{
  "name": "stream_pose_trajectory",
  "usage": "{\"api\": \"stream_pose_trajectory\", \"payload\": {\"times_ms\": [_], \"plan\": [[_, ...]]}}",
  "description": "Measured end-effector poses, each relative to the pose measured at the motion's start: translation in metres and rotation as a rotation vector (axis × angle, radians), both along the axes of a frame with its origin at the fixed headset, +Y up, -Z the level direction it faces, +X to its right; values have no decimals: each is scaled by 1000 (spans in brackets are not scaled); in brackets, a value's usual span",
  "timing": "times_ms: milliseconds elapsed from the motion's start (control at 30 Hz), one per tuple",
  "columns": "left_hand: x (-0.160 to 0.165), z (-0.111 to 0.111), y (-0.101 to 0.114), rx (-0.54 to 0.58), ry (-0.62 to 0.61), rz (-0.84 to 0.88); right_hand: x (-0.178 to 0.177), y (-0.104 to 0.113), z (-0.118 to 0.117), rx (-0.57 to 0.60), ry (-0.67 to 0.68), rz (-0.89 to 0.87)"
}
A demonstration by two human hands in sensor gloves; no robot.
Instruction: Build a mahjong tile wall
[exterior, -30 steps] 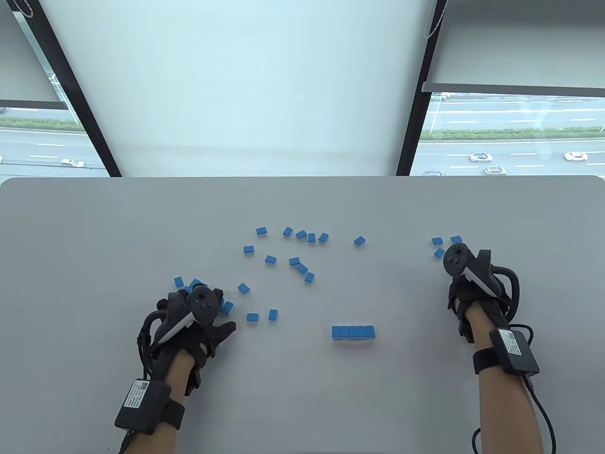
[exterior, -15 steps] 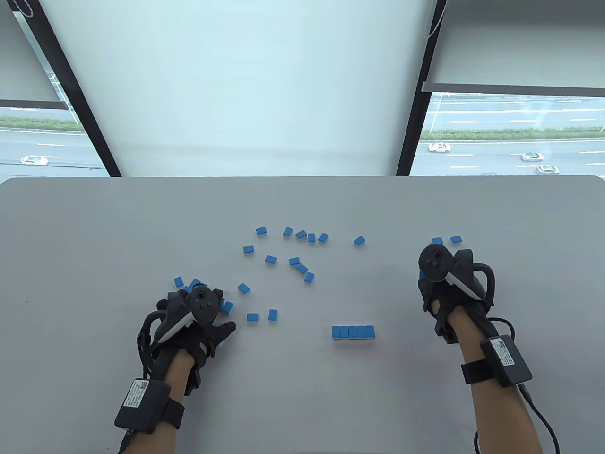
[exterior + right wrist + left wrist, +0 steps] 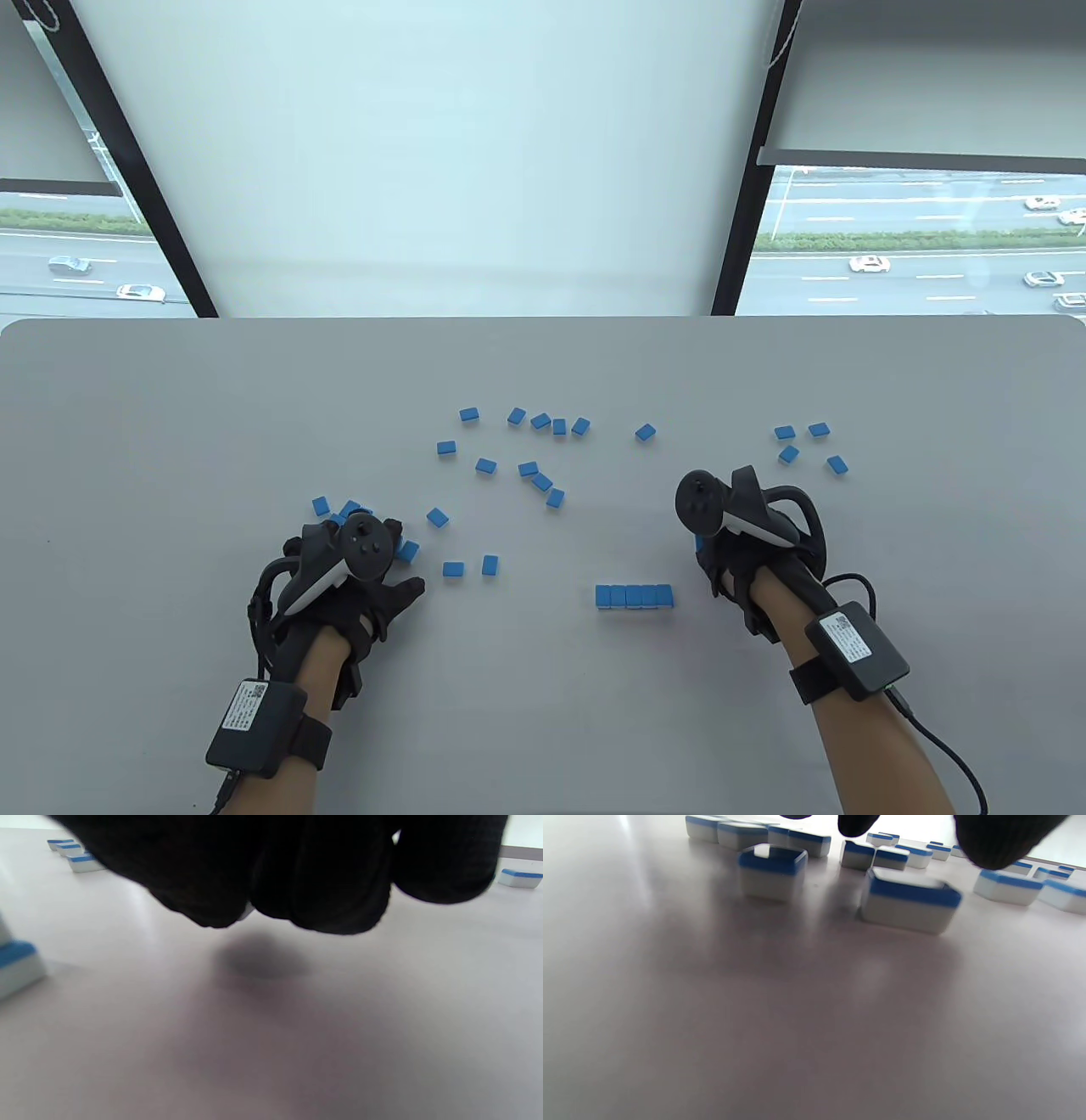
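The started wall [image 3: 635, 596] is a short row of five blue-backed tiles, side by side and touching, low on the grey tabletop [image 3: 170, 407] a little right of middle. The right hand [image 3: 747, 556] is just beside its right end, up off the surface, fingers bunched into a tight curl. From the wrist camera a pale sliver peeks out between the dark fingers [image 3: 322, 878], and a scrap of blue shows under the hand from above — I take it to be a tile pinched there, though most of it is hidden.

The loose tiles [image 3: 528, 468] lie scattered further back across the middle, with a small group [image 3: 789, 452] off to the right. The left hand [image 3: 352, 577] rests on the tabletop at the near-left cluster [image 3: 407, 550], thumb out, fingers relaxed and spread over the tiles, gripping nothing that I can see.

The risk is in the approach. If the carried tile comes in low or skewed, it could knock the end tile and push the whole row crooked, since nothing braces the far end. Setting it down tilted would leave a gap — or tip it onto its side.
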State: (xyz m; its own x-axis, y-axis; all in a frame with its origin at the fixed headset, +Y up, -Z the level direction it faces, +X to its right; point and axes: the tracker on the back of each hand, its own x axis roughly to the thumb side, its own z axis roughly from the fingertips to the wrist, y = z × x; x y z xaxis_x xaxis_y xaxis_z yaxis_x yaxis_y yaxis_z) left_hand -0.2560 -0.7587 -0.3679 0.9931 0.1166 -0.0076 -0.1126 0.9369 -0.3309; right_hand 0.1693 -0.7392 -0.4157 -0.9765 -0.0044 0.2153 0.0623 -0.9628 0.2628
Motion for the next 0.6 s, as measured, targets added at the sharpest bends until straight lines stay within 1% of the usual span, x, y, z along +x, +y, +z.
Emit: {"api": "stream_pose_trajectory", "payload": {"times_ms": [100,133,433,500,567,600], "plan": [[1,0,0,-1,-3,-1,-2,-6,0,-39,6,5],[1,0,0,-1,-4,-2,-2,-6,1,-24,7,0],[2,0,0,3,-9,-3,-1,-6,1,-58,-1,1],[3,0,1,6,-12,0,2,-2,1,-83,-8,-30],[4,0,2,9,-16,3,6,7,0,-63,-26,-68],[4,0,3,13,-18,6,9,17,-1,-33,-44,-89]]}}
